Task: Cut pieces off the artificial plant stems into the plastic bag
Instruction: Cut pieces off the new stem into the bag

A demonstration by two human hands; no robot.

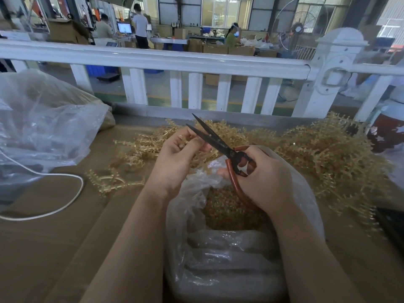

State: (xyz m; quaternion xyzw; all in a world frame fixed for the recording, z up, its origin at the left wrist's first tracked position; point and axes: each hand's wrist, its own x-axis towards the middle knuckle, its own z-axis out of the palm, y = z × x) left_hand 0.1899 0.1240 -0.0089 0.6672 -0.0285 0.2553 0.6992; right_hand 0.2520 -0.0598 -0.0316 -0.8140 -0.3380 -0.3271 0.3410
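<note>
My left hand pinches a short golden artificial stem piece at its fingertips. My right hand grips the red handles of dark-bladed scissors, whose blades stand apart and point up-left beside the stem piece. Under both hands sits a clear plastic bag, its mouth open over a mass of cut golden bits. A big heap of golden plant stems spreads across the cardboard behind and to the right.
A large clear bag lies at the left, with a white cord looping over the brown cardboard surface. A few loose stems lie left of my arm. A white railing runs behind the table. A dark object sits at the right edge.
</note>
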